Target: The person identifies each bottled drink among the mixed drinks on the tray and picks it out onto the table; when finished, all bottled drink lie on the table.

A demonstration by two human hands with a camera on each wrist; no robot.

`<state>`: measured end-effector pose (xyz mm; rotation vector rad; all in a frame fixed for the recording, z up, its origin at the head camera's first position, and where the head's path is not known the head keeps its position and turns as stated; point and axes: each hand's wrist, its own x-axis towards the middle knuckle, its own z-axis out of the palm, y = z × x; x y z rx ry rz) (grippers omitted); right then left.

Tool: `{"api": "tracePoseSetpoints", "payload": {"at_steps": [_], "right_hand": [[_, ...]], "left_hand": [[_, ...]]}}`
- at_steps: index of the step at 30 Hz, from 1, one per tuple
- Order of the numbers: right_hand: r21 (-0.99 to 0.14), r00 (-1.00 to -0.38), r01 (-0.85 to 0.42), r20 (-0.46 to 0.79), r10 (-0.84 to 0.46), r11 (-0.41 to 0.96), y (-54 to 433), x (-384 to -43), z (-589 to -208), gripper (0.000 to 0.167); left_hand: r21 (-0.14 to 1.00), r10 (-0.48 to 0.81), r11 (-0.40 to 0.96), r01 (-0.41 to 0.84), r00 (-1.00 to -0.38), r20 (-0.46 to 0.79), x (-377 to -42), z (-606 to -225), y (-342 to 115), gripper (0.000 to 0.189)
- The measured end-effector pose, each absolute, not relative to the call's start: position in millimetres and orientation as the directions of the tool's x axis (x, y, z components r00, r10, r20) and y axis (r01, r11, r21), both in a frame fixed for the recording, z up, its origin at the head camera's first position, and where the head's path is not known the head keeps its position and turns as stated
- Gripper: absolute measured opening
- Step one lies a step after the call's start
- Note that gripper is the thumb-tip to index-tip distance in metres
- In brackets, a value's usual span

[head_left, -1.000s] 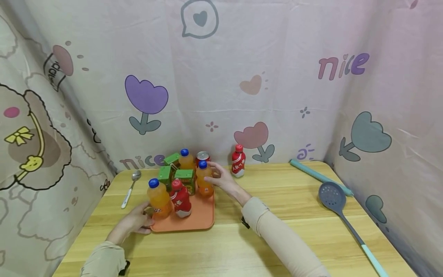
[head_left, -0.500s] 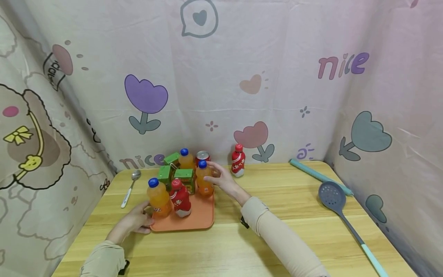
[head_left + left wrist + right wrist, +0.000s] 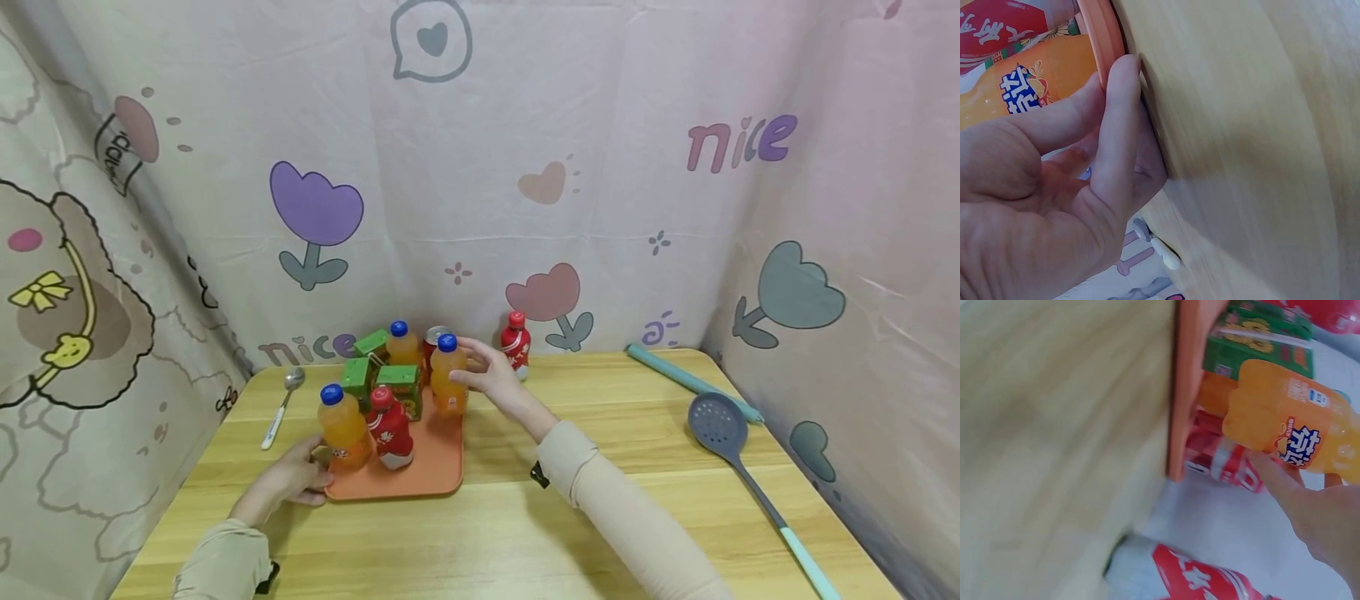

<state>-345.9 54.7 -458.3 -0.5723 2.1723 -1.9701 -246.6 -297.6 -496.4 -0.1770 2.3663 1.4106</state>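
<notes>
My right hand (image 3: 497, 382) grips an orange soda bottle (image 3: 448, 387) with a blue cap over the right side of the orange tray (image 3: 437, 467). In the right wrist view a gap shows between the bottle's base and the tray. At the tray's front left corner my left hand (image 3: 294, 477) pinches the rim, beside a second orange soda bottle (image 3: 345, 433). A red bottle (image 3: 392, 437) stands near it on the tray. Several green drink boxes (image 3: 400, 385), another orange bottle (image 3: 402, 343) and a red can (image 3: 1222, 457) stand farther back; the can is partly hidden.
Another red bottle (image 3: 515, 343) stands on the table behind my right hand. A spoon (image 3: 283, 408) lies to the tray's left. At the right lie a slotted skimmer (image 3: 720, 421) and a teal stick-like thing (image 3: 690, 381). A patterned curtain (image 3: 450, 208) hangs behind the table.
The orange soda bottle in my right hand has risen slightly and shifted right, now covering more of the can. My left hand stays on the tray's rim.
</notes>
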Motion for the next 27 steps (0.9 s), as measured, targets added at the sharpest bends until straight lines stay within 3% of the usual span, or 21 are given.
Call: {"api": "tracePoseSetpoints", "payload": {"at_steps": [18, 27], "right_hand": [[-0.979, -0.906, -0.194, 0.156, -0.393, 0.059, 125, -338, -431, 0.058], [-0.985, -0.935, -0.163, 0.14, -0.326, 0.047, 166, -346, -433, 0.061]], "left_hand": [[0.825, 0.099, 0.488, -0.286, -0.921, -0.377, -244, -496, -298, 0.076], [0.825, 0.106, 0.489, -0.284, -0.919, -0.379, -244, -494, -296, 0.077]]}}
